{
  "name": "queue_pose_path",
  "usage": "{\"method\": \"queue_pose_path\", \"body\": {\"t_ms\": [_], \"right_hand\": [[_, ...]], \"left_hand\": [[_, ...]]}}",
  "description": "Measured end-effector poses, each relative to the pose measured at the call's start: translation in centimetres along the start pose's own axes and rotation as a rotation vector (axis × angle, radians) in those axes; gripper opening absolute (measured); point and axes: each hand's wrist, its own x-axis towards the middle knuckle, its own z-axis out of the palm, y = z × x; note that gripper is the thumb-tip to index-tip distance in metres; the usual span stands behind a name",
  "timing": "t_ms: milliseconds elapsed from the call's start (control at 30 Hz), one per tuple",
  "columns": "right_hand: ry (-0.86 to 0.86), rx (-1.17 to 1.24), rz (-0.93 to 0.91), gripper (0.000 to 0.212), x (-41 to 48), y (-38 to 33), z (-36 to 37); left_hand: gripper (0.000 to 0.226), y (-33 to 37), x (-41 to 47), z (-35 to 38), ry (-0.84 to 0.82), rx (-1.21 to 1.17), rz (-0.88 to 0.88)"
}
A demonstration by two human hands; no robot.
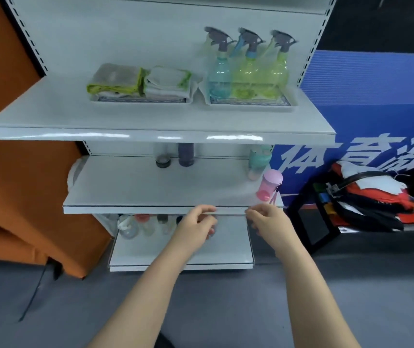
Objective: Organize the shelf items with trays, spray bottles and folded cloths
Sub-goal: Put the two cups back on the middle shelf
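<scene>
**White steel shelving, trays set on the top shelf**

White trays sit side by side on the top shelf (50, 109), in the upper centre of the frame. The left tray (140, 101) carries two folded cloths (115, 79), one grey with green trim and one white with green trim, touching each other. Just to its right, the right tray (293, 101) holds three spray bottles (247, 74) standing upright in a row: one blue-green, two yellow-green, all with grey triggers.

Lower centre, the left hand (195, 222) and right hand (267, 219) are at the front edge of the middle shelf (138, 184), near each other. Both sets of fingers are curled, thumb close to forefinger; a thin pale line runs between them, and I cannot tell whether they pinch it.

A pink bottle (268, 184) stands at the middle shelf's right end. Small bottles (145, 223) line the back of the lower shelf (175, 252). A blue banner (364, 96) fills the right of the frame.
</scene>
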Motion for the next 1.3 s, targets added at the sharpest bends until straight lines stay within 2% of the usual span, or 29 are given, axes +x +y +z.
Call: {"method": "queue_pose_path", "body": {"t_ms": [133, 300, 500, 633, 800, 867, 900, 1000, 1067, 1167, 1300], "right_hand": [[-0.01, 0.009, 0.053, 0.007, -0.6, 4.1, -2.7], [0.009, 0.018, 0.099, 0.017, -0.1, 6.7, -4.5], [0.034, 0.031, 0.149, 0.021, 2.5, 7.7, -4.9], [0.084, 0.045, 0.165, 0.027, 6.3, 8.0, -4.3], [0.144, 0.001, 0.127, 0.049, 12.4, 8.5, -1.8], [0.218, 0.015, 0.1, 0.052, 15.2, 9.0, -0.7], [0.268, 0.03, 0.098, 0.058, 16.9, 9.5, -0.2], [0.361, 0.09, 0.144, 0.098, 21.0, 11.2, 0.9], [0.382, 0.172, 0.142, 0.11, 23.3, 12.7, 1.5], [0.397, 0.278, 0.1, 0.115, 26.1, 14.7, 2.3], [0.448, 0.326, 0.028, 0.109, 28.9, 16.2, 2.8]], "left_hand": [[0.025, -3.5, -1.7, 4.3, -0.068, 0.115, -0.08], [0.029, -5.6, -1.5, 6.3, -0.061, 0.206, -0.118], [0.039, -6.4, 2.6, 7.0, -0.02, 0.278, -0.126], [0.041, -5.9, 8.1, 7.5, 0.001, 0.321, -0.054], [0.052, -6.0, 16.8, 7.3, 0.014, 0.406, 0.06], [0.054, -6.2, 20.4, 7.5, 0.024, 0.447, 0.105], [0.055, -6.4, 22.4, 7.7, 0.022, 0.465, 0.135], [0.061, -7.3, 27.5, 9.0, 0.004, 0.48, 0.193], [0.066, -8.1, 30.9, 10.3, -0.001, 0.48, 0.198], [0.075, -9.4, 35.6, 12.4, -0.002, 0.477, 0.264], [0.109, -10.1, 40.9, 15.4, -0.042, 0.432, 0.271]]}}
